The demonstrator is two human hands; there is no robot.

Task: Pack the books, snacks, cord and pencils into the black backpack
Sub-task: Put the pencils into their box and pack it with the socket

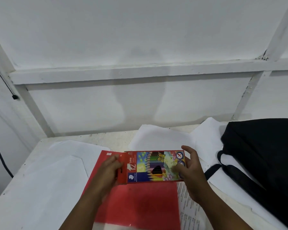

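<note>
A flat, colourful box of coloured pencils (pixel 154 166) is held level above a red book (pixel 140 205) in the middle of the table. My left hand (pixel 111 170) grips the box's red flap end. My right hand (pixel 189 170) holds its right end, thumb on the front and fingers spread behind. The black backpack (pixel 263 156) lies at the right, its straps (pixel 223 170) trailing toward my right hand. No snacks or cord are visible.
White paper sheets (pixel 53 176) cover the table (pixel 106 138). A printed sheet (pixel 188 211) pokes out from under the red book's right edge. A white panelled wall (pixel 140 63) rises directly behind. A dark cable (pixel 0 158) hangs at the left.
</note>
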